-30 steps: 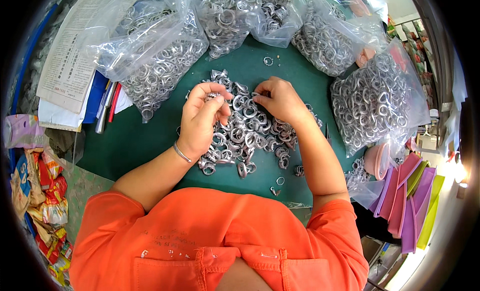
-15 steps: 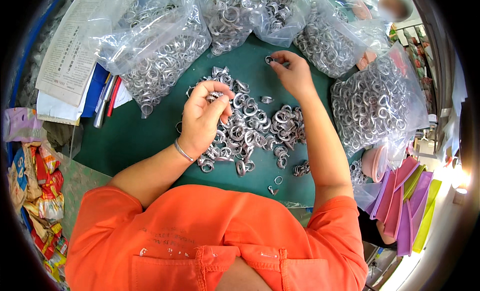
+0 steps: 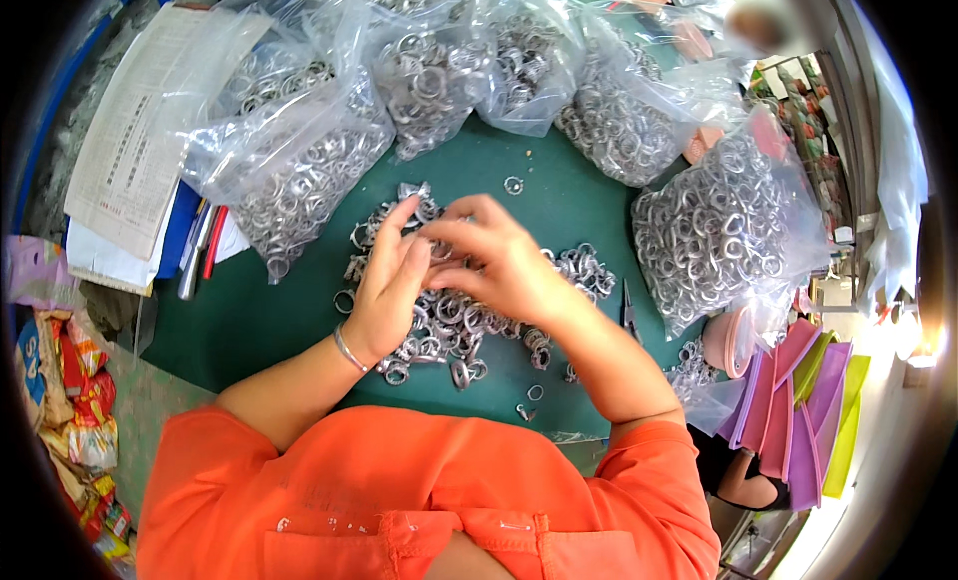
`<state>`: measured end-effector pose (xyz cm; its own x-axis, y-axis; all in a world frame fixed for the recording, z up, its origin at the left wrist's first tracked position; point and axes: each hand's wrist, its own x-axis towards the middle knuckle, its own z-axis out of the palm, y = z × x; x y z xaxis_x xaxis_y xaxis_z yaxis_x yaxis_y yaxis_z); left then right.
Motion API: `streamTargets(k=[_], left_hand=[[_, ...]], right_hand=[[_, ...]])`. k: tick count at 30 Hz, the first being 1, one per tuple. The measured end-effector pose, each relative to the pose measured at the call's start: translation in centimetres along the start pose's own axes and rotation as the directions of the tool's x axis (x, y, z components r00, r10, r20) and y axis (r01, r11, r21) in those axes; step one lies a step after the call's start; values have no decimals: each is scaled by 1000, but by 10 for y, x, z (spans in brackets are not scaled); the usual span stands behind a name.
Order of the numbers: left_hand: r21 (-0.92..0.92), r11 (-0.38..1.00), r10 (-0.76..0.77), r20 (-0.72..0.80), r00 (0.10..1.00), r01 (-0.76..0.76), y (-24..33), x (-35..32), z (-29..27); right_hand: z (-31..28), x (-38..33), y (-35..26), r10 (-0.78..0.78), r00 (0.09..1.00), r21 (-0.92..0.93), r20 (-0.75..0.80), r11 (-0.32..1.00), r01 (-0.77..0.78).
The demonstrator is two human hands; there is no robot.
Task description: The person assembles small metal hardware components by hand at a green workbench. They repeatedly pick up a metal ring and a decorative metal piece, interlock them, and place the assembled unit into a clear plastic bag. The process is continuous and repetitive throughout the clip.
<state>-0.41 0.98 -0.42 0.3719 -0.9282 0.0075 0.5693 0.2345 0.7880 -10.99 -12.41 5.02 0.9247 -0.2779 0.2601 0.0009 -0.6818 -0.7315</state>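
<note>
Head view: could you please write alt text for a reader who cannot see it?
A person's left hand and right hand are close together over a pile of grey metal rings on a green table. Clear bags of rings lie beyond and at right.

Head view: wide fisheye on your head, facing down past shirt [image 3: 419, 470]; left hand [image 3: 384, 303] and right hand [image 3: 511, 273] near.

This looks like a small jewellery workshop: silver-coloured rings [image 3: 449, 326] lie heaped loose on a green worktop [image 3: 230, 346], clear plastic bags [image 3: 249, 131] packed with more crowd its far edge, a slim dark hand tool [image 3: 628, 313] lies towards the right edge, and printed sheets [image 3: 150, 131] cover the far left corner.
</note>
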Motion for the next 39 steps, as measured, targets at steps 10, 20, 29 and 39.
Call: streamTargets(k=[10,20,29,39], left_hand=[[343,894,290,49,956,-288,1,-3,2],[883,96,215,432,876,-459,2,-4,3],[793,250,163,532,831,-556,1,-6,5],[696,657,251,162,954,-291,-3,-7,10]], right_hand=[[-103,46,-8,186,698,110,-691,982,-153],[-148,72,34,-587,729,-834,-352,550,40],[-8,6,41,337,937,-185,87,930,-318],[-50,-12,17,334,900,483,278,761,-432]])
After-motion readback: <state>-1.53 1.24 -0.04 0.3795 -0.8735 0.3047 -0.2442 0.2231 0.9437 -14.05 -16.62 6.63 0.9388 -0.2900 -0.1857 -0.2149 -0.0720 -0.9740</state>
